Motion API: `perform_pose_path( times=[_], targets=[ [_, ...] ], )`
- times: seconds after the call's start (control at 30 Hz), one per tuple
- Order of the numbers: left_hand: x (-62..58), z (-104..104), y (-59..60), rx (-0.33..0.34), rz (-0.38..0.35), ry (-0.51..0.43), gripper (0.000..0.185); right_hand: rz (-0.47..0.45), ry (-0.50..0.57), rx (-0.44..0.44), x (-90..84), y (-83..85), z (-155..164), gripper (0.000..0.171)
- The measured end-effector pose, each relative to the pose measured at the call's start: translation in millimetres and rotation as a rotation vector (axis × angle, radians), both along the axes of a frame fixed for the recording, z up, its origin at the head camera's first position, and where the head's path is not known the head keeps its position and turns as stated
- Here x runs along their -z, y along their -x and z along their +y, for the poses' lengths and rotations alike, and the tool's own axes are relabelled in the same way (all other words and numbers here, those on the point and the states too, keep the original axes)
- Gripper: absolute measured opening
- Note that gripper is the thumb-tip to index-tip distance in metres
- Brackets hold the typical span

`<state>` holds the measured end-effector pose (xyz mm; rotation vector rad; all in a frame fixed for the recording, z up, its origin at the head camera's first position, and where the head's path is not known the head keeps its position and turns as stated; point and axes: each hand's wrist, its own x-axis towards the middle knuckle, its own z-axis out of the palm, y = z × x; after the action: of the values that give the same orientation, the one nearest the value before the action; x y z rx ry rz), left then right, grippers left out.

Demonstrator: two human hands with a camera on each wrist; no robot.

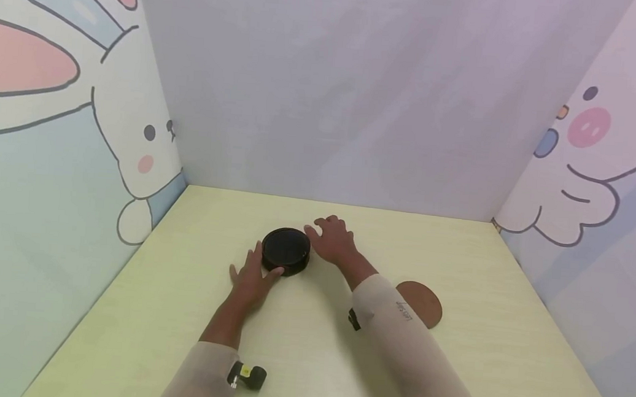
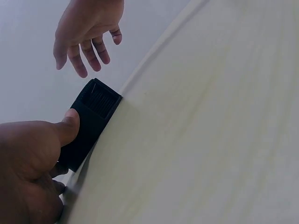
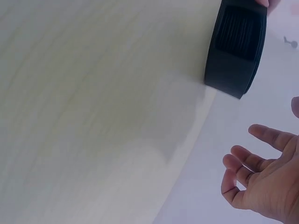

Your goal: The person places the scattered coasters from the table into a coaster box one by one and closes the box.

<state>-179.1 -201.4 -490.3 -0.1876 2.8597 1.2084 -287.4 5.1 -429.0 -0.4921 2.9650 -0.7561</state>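
Observation:
A round black coaster holder (image 1: 285,248) sits on the table, left of the middle in the head view. Through a cutout in its side, the left wrist view shows the holder (image 2: 86,140) with thin stacked edges inside. My left hand (image 1: 251,283) grips its left and near sides, the thumb against the near wall and the fingers around the left. Just off the right side hovers my right hand (image 1: 334,239), fingers spread and loosely bent. In the right wrist view, this right hand (image 3: 273,186) holds nothing and is apart from the holder (image 3: 229,77).
A flat brown round coaster (image 1: 424,304) lies to the right, partly covered by my right sleeve (image 1: 397,327). The pale wooden table (image 1: 296,357) ends at a plain back wall (image 1: 336,101). Side walls with cartoon animals (image 1: 139,137) rise left and right.

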Motion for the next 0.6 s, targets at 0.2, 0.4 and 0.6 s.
perform_pose_path(
  times=[0.2, 0.4, 0.6],
  targets=[
    [-1.7, 1, -1.8, -0.008, -0.003, 0.001, 0.096, -0.018, 0.019, 0.016, 3.4, 4.4, 24, 0.064],
    [-3.6, 2, -3.2, -0.010, -0.008, 0.006, 0.096, -0.032, -0.008, 0.019, 2.3, 7.3, 45, 0.066],
    [-3.2, 2, -2.9, -0.008, -0.013, 0.014, 0.096, -0.053, -0.028, 0.011, 0.3, 4.3, 64, 0.066]
  ],
)
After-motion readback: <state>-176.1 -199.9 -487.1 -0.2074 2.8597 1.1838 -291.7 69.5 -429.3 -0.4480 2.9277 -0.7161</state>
